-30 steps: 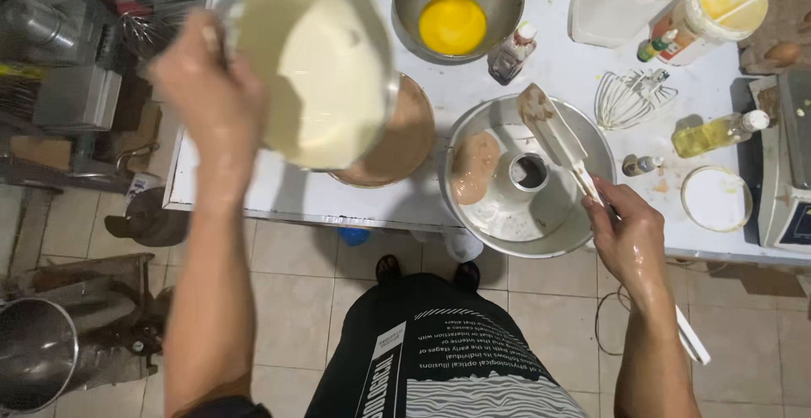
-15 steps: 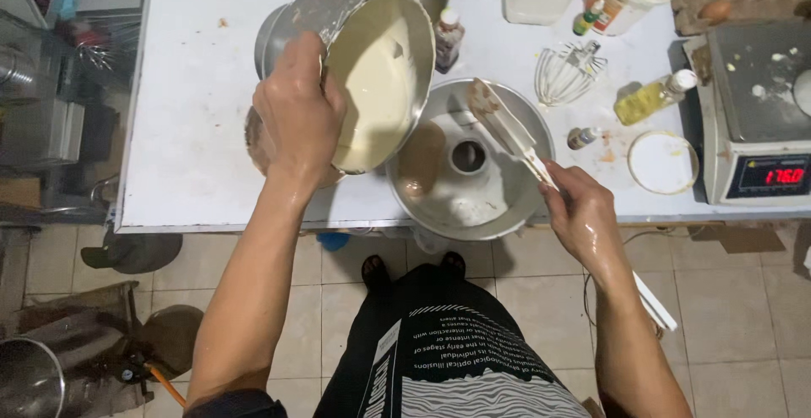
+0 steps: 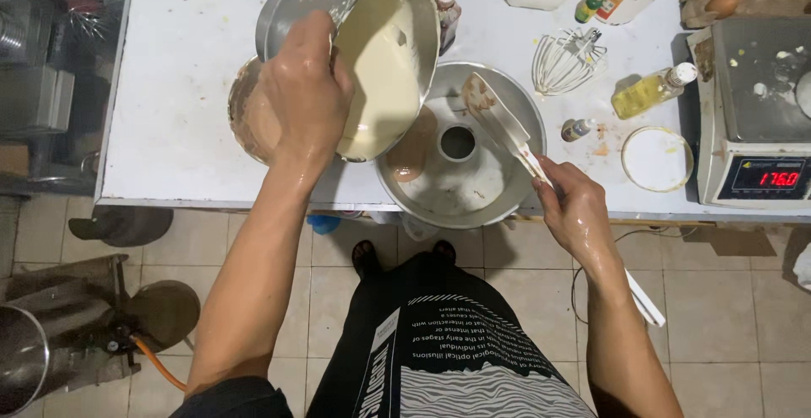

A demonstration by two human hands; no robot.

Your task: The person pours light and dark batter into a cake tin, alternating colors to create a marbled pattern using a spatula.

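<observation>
Tilting a metal bowl (image 3: 372, 54) of pale batter over the tube pan (image 3: 460, 152), the left hand (image 3: 306, 97) clenches its rim while the right hand (image 3: 574, 207) grasps a spatula (image 3: 498, 118).

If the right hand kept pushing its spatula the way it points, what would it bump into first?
Probably the centre tube of the round metal tube pan: the right hand aims the white spatula up-left over it, though its height is unclear.

The left hand (image 3: 306, 97) tilts a metal bowl (image 3: 363, 54) of pale batter over the tube pan (image 3: 473, 190) on the white desk (image 3: 186, 80). At four o'clock from the pan, the right hand (image 3: 574, 211) grips a spatula (image 3: 498, 118).
</observation>
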